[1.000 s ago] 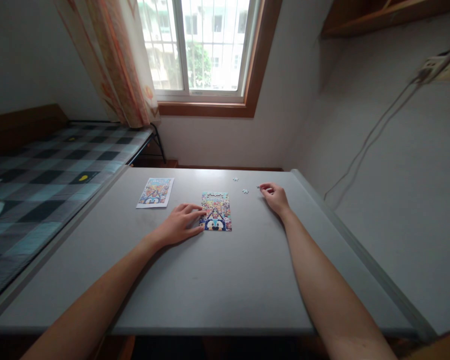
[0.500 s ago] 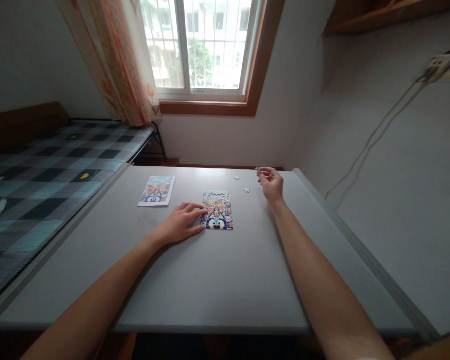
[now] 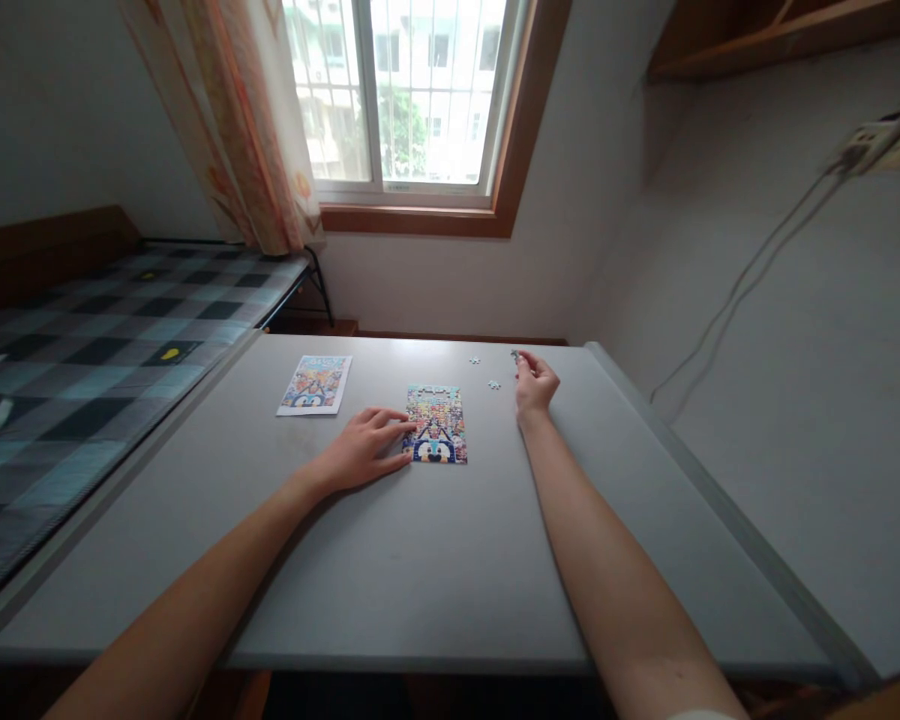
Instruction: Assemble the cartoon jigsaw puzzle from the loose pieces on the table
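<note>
A colourful jigsaw puzzle (image 3: 436, 428) lies on the table, its top edge uneven with gaps between pieces. My left hand (image 3: 367, 447) rests flat beside it, fingers spread, the fingertips on the puzzle's left edge. To the upper right, my right hand (image 3: 536, 382) pinches a small puzzle piece (image 3: 515, 355) between thumb and fingertips, just above the table. Two loose pieces lie between that hand and the puzzle: a pale piece (image 3: 494, 384) nearer and another piece (image 3: 475, 360) farther back.
A printed picture card (image 3: 314, 385) matching the puzzle's image lies at the left on the grey table (image 3: 420, 570). A bed with a checked cover (image 3: 120, 330) stands left of the table. Beyond are a window and curtain; a cable (image 3: 742, 275) hangs on the right wall.
My right hand has shifted slightly left and turned, keeping its pinch on the puzzle piece. The left hand stays in place on the puzzle's edge.
</note>
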Action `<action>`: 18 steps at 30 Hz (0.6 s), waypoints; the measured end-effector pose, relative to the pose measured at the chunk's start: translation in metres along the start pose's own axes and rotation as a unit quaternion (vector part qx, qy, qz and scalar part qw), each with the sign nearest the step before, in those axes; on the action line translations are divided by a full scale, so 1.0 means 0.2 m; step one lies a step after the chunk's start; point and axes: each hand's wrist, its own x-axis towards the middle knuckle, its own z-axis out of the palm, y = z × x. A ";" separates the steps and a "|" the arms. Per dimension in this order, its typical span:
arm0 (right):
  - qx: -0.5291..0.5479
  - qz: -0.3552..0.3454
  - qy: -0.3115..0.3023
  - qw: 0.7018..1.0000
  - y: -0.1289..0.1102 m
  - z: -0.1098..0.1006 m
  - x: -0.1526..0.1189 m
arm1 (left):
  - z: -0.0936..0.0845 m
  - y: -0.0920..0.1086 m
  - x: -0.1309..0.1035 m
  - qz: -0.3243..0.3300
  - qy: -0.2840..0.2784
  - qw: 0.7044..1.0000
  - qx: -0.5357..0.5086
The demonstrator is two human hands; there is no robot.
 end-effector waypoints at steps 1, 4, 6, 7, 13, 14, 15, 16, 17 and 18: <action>0.000 0.001 0.000 1.000 0.01 0.00 0.00 | 0.00 0.00 0.00 -0.001 -0.001 1.000 -0.001; 0.002 -0.002 -0.002 1.000 0.02 -0.01 0.00 | -0.01 0.00 0.00 -0.002 0.000 1.000 -0.001; -0.001 -0.003 -0.005 1.000 0.02 -0.01 0.00 | -0.01 0.00 0.00 -0.001 0.001 1.000 -0.003; -0.005 -0.003 -0.007 1.000 0.03 -0.01 0.00 | -0.01 0.00 0.00 -0.001 0.001 1.000 -0.005; -0.019 -0.005 -0.013 1.000 0.04 -0.01 0.01 | -0.01 0.00 0.00 -0.002 0.000 1.000 -0.004; -0.020 -0.006 -0.015 1.000 0.04 -0.01 0.01 | -0.01 0.00 0.00 -0.002 -0.001 1.000 -0.003; -0.021 -0.008 -0.018 1.000 0.04 -0.01 0.01 | -0.01 0.00 0.00 -0.002 -0.001 1.000 -0.002; -0.024 -0.010 -0.020 0.999 0.04 -0.01 0.00 | -0.01 0.01 0.00 -0.001 -0.002 1.000 0.000; -0.028 -0.014 -0.024 0.999 0.04 -0.01 0.00 | -0.01 0.01 0.00 -0.001 -0.002 1.000 0.000; -0.033 -0.018 -0.029 0.999 0.04 -0.01 0.00 | -0.01 0.01 0.00 -0.001 -0.001 1.000 0.001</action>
